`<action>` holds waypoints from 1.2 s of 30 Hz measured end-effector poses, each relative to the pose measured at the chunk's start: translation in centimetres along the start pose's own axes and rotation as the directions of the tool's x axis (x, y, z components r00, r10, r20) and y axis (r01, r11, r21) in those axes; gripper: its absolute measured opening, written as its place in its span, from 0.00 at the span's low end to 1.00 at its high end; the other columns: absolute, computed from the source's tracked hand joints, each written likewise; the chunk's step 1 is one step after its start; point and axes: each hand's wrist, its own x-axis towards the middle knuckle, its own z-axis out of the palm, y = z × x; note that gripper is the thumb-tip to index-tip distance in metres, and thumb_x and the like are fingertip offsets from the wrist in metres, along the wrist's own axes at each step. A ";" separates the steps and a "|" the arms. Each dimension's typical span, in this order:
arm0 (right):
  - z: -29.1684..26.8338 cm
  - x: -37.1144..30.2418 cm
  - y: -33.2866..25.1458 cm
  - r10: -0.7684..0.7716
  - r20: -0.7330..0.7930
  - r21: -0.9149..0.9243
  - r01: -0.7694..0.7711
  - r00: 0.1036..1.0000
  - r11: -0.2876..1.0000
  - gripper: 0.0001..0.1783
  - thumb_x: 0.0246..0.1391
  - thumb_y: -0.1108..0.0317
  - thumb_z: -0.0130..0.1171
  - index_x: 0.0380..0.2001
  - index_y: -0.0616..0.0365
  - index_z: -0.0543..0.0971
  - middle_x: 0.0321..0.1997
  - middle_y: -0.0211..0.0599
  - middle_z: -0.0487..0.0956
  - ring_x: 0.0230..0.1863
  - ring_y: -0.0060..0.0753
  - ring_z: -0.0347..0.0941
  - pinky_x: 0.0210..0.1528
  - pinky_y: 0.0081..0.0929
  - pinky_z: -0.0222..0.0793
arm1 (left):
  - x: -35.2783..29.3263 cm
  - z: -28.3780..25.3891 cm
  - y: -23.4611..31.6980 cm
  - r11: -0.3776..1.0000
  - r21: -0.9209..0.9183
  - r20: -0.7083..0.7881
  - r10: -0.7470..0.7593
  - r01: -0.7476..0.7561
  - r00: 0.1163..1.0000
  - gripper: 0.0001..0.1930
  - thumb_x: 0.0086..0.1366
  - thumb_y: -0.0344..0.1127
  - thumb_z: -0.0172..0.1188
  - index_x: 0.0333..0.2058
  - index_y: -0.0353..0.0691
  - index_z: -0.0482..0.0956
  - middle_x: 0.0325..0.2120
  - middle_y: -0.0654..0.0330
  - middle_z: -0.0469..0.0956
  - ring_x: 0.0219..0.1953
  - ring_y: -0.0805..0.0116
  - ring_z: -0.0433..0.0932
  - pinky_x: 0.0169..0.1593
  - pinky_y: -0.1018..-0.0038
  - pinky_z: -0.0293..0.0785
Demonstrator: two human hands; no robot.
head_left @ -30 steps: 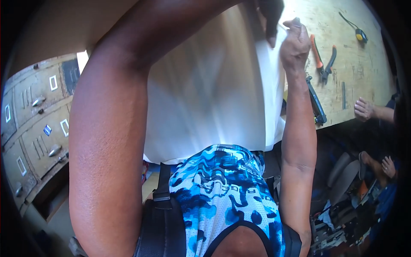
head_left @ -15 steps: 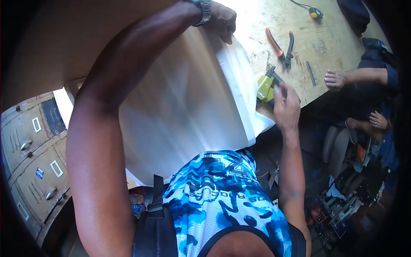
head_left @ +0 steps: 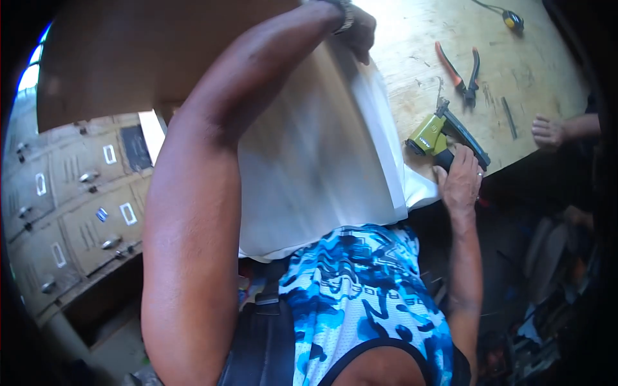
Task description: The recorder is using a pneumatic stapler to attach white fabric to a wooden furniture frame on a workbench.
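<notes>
A large pale panel [head_left: 322,154] lies before me against my shirt, with white sheet material [head_left: 385,106] along its right edge. My left hand [head_left: 360,35], reaching over the panel, is closed at the far part of that edge; the fingertips are partly hidden. On the wooden table, right of the panel, lies a green and black staple gun [head_left: 430,132]. My right hand [head_left: 462,177] is at its dark handle, thumb on one side and fingers curled on the other. Loose white material [head_left: 420,186] bunches beside that hand.
Orange-and-black-handled pliers [head_left: 468,93] lie spread on the table [head_left: 412,45], near a thin dark strip [head_left: 509,117]. A tape measure [head_left: 513,21] is farther back. Another person's hand [head_left: 548,131] rests at the right edge. Metal lockers [head_left: 90,174] stand left; a brown board [head_left: 122,58] rises far left.
The view has shifted, so the scene sits farther right. My right hand has come down from over the staple gun's long dark part to its handle. My left hand keeps its place at the edge.
</notes>
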 end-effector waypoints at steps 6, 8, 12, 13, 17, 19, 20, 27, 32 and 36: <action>0.7 1.1 -2.1 -0.242 0.144 0.131 0.224 0.960 0.966 0.26 0.45 0.54 0.67 0.46 0.53 0.76 0.44 0.39 0.76 0.48 0.41 0.72 0.50 0.46 0.62 | -4.9 0.4 -0.5 0.984 -0.059 0.239 -0.147 0.165 0.960 0.14 0.57 0.48 0.67 0.28 0.42 0.86 0.20 0.62 0.81 0.23 0.71 0.76 0.32 0.68 0.72; -1.1 1.4 -0.6 -0.268 0.092 0.262 0.236 0.959 0.936 0.26 0.46 0.54 0.66 0.46 0.55 0.76 0.39 0.40 0.78 0.42 0.45 0.75 0.47 0.45 0.64 | -5.2 -0.1 -0.4 0.965 -0.054 0.252 -0.234 0.256 0.939 0.15 0.56 0.48 0.67 0.30 0.42 0.86 0.23 0.62 0.83 0.27 0.69 0.78 0.35 0.68 0.73; -11.1 2.9 -0.4 -0.158 0.286 0.681 -0.085 0.945 0.728 0.30 0.51 0.54 0.65 0.49 0.67 0.73 0.33 0.44 0.81 0.35 0.42 0.79 0.42 0.35 0.72 | -5.8 0.4 -1.5 0.953 -0.099 0.298 -0.245 0.285 0.923 0.13 0.55 0.46 0.69 0.28 0.42 0.86 0.21 0.62 0.81 0.25 0.71 0.77 0.33 0.68 0.72; -12.2 3.0 0.3 -0.152 0.257 0.780 -0.112 0.955 0.615 0.31 0.52 0.54 0.65 0.50 0.69 0.72 0.33 0.44 0.81 0.35 0.38 0.79 0.40 0.32 0.73 | -4.8 0.4 -1.6 0.961 -0.161 0.250 -0.182 0.226 0.951 0.11 0.55 0.43 0.70 0.25 0.42 0.85 0.18 0.64 0.80 0.21 0.74 0.75 0.29 0.70 0.71; -15.4 6.0 -1.7 -0.389 0.519 0.798 -0.595 0.761 -0.100 0.22 0.59 0.58 0.52 0.45 0.69 0.71 0.25 0.37 0.77 0.25 0.30 0.76 0.32 0.25 0.74 | -5.1 0.4 -1.5 0.935 -0.177 0.289 -0.249 0.307 0.924 0.13 0.55 0.45 0.71 0.23 0.42 0.84 0.16 0.65 0.78 0.20 0.76 0.72 0.28 0.70 0.68; -10.7 7.6 -1.5 -0.526 0.457 0.584 -0.689 0.717 -0.430 0.18 0.63 0.58 0.48 0.35 0.65 0.73 0.25 0.43 0.79 0.20 0.35 0.78 0.26 0.28 0.77 | -4.6 0.1 -1.0 0.938 -0.139 0.306 -0.263 0.316 0.915 0.13 0.56 0.45 0.70 0.25 0.41 0.85 0.16 0.65 0.78 0.20 0.77 0.72 0.28 0.71 0.68; -9.5 8.4 -2.6 -0.559 0.402 0.375 -0.688 0.725 -0.621 0.19 0.65 0.56 0.46 0.33 0.64 0.72 0.25 0.44 0.79 0.19 0.35 0.78 0.24 0.29 0.78 | -4.3 -0.4 -0.5 0.944 -0.077 0.340 -0.279 0.322 0.898 0.15 0.57 0.49 0.69 0.26 0.43 0.85 0.19 0.62 0.80 0.25 0.70 0.77 0.33 0.68 0.73; -6.2 9.0 -7.8 -0.590 0.405 0.212 -0.700 0.698 -0.682 0.27 0.64 0.41 0.49 0.38 0.60 0.69 0.23 0.30 0.74 0.18 0.22 0.75 0.23 0.24 0.76 | -4.3 -0.1 0.3 0.910 -0.128 0.381 -0.323 0.395 0.866 0.14 0.58 0.48 0.68 0.30 0.42 0.87 0.22 0.61 0.82 0.25 0.70 0.77 0.34 0.67 0.72; -5.6 8.8 -9.5 -0.645 0.387 0.112 -0.728 0.659 -0.677 0.29 0.62 0.39 0.50 0.37 0.60 0.69 0.23 0.29 0.73 0.18 0.23 0.74 0.24 0.28 0.76 | -4.9 0.6 0.5 0.918 -0.175 0.322 -0.288 0.356 0.902 0.12 0.63 0.41 0.65 0.28 0.39 0.85 0.15 0.67 0.76 0.18 0.80 0.68 0.25 0.73 0.64; -5.7 8.7 -10.3 -0.633 0.425 0.136 -0.737 0.647 -0.662 0.30 0.62 0.39 0.50 0.36 0.60 0.68 0.23 0.29 0.73 0.18 0.24 0.74 0.24 0.28 0.76 | -4.5 1.0 0.7 0.933 -0.188 0.300 -0.243 0.307 0.923 0.11 0.64 0.39 0.62 0.29 0.38 0.85 0.15 0.67 0.77 0.16 0.79 0.67 0.26 0.73 0.65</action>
